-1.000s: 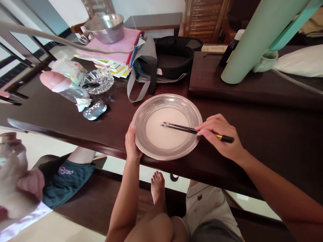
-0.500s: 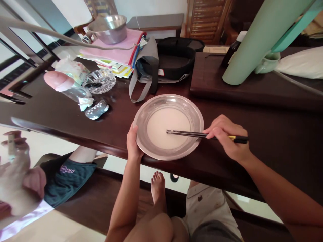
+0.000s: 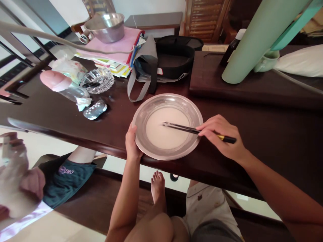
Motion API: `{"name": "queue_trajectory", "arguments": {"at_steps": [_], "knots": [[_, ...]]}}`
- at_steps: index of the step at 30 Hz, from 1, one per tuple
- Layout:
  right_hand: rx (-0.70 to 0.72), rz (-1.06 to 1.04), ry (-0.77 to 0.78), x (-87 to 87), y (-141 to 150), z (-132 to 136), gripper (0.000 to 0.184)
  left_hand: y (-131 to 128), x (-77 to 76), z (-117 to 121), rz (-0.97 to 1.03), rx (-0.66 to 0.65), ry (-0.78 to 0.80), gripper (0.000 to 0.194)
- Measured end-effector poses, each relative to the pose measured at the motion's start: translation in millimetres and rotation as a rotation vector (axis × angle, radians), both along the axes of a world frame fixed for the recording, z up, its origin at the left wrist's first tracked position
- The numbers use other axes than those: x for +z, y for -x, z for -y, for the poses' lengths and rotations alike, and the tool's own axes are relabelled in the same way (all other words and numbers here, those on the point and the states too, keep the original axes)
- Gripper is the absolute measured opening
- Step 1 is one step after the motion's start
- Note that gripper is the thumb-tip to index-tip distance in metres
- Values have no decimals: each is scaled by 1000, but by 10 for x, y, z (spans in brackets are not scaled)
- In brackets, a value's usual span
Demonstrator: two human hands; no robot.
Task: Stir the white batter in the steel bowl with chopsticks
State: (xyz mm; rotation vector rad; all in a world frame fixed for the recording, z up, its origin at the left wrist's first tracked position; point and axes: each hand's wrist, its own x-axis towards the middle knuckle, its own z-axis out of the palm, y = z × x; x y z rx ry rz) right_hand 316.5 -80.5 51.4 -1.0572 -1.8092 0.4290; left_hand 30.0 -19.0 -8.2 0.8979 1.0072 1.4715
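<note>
A round steel plate point(image 3: 188, 106) with pale milky liquid point(image 3: 164, 129) in its middle sits near the front edge of a dark wooden table point(image 3: 264, 144). My left hand point(image 3: 132, 143) grips the plate's left rim, fingers curled round it. My right hand point(image 3: 222, 136) is closed on a pair of dark chopsticks point(image 3: 181, 127) with a gold band near the top. Their tips rest in the liquid near the plate's centre.
Behind the plate lie a black and grey bag point(image 3: 164, 62), a glass ashtray point(image 3: 98, 80), a blister pack point(image 3: 95, 110), stacked books under a steel bowl point(image 3: 106, 27), and a green roll point(image 3: 254, 40). Another person's legs point(image 3: 68, 171) show at the left below the table.
The chopstick tips swept from the plate's centre to the lower right and back towards the centre. My right hand followed them. My left hand stayed on the rim.
</note>
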Motion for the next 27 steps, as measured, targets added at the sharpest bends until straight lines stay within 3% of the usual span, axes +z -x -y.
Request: {"name": "queue_trajectory", "arguments": {"at_steps": [3, 8, 13, 18, 23, 27], "knots": [[-80, -117, -8, 1, -8, 3, 28, -5, 9, 1, -4, -9, 6, 39], [46, -19, 4, 0, 24, 8, 20, 3, 1, 0, -22, -5, -6, 39], [-92, -116, 0, -9, -3, 4, 28, 5, -6, 1, -21, -6, 3, 39], [32, -8, 20, 3, 23, 9, 20, 12, -13, -2, -59, 7, 0, 42], [-97, -88, 5, 17, 15, 10, 28, 16, -19, 1, -43, 3, 2, 42], [27, -16, 12, 7, 25, 10, 20, 6, -8, 3, -47, 18, 10, 41]]}}
